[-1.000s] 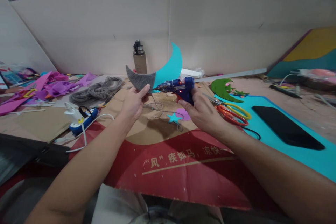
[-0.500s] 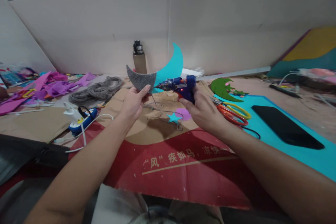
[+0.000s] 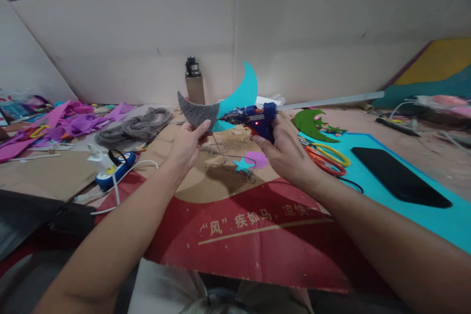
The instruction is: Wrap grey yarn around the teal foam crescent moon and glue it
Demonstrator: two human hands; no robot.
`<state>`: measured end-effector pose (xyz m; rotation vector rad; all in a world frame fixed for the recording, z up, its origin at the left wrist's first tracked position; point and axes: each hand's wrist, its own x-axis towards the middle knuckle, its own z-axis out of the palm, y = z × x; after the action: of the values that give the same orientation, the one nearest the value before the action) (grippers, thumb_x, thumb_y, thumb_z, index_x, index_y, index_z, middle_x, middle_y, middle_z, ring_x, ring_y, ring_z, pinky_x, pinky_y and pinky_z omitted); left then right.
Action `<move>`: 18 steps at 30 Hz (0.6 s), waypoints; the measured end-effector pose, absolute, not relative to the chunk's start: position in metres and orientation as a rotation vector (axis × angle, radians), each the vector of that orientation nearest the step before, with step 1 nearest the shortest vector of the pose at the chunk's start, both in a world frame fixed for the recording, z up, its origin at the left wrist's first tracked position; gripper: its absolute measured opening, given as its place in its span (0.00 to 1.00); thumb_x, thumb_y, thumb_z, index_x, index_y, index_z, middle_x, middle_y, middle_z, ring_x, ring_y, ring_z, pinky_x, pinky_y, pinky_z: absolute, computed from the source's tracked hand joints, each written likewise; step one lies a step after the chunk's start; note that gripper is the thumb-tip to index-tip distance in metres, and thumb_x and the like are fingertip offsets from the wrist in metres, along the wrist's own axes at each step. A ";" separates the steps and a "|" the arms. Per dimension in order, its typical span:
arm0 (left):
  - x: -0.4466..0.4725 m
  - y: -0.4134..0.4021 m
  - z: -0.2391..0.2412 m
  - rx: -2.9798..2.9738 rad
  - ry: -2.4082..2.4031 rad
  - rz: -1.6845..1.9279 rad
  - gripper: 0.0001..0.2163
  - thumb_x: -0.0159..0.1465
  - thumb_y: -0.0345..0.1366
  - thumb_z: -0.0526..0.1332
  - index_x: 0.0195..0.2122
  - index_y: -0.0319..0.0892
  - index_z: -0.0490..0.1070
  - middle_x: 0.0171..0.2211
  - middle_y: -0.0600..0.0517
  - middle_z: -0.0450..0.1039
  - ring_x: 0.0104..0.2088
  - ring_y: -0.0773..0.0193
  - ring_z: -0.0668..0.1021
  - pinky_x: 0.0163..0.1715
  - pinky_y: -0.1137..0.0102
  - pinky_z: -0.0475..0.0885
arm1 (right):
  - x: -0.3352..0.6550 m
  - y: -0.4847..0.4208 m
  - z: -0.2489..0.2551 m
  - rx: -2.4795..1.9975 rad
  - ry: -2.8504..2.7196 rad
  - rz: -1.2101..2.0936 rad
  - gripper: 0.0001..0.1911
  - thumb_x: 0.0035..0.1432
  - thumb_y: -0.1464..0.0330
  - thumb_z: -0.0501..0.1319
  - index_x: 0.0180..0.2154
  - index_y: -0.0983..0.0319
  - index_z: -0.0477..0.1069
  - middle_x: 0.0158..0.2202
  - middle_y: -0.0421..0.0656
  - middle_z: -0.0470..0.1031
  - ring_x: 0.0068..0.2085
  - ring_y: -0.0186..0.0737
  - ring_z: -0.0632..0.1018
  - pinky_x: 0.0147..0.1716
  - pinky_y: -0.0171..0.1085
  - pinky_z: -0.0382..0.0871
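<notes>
My left hand (image 3: 190, 143) is closed on a crescent moon cutout (image 3: 243, 89), thumb on its front. The left part of the moon is wrapped in grey cord (image 3: 198, 112); the right part shows bare turquoise. My right hand (image 3: 285, 149) grips a blue hot glue gun (image 3: 257, 118) with a small red light lit. Its nozzle points left, at the border between the cord and the turquoise; whether it touches cannot be made out. A loose strand of cord trails below the moon to the cardboard, near a turquoise star (image 3: 243, 165) and a purple piece (image 3: 256, 159).
Red-printed cardboard (image 3: 257, 240) covers the near table. Leftward are a grey cord coil (image 3: 134, 126), a blue power strip (image 3: 116, 170) and purple scraps (image 3: 86, 120). To the right lie scissors (image 3: 327, 159), a green moon (image 3: 311, 125) and a black phone (image 3: 400, 176). A bottle (image 3: 195, 86) stands behind.
The glue gun has shifted very slightly right and its rear end is a little higher. My left hand keeps its hold on the moon, nearly still.
</notes>
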<state>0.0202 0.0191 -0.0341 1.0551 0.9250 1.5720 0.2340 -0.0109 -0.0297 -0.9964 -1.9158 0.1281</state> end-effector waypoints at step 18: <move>0.020 0.018 -0.034 1.085 0.934 1.555 0.16 0.44 0.38 0.73 0.30 0.39 0.70 0.25 0.55 0.73 0.22 0.73 0.71 0.22 0.76 0.63 | 0.236 -0.011 -0.025 -1.021 -1.887 0.142 0.20 0.59 0.66 0.54 0.53 0.63 0.63 0.51 0.53 0.69 0.52 0.51 0.71 0.53 0.51 0.63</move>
<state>0.0196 0.0184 -0.0341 1.0845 0.9344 1.5548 0.2359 -0.0108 -0.0248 -1.0215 -1.8865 0.1421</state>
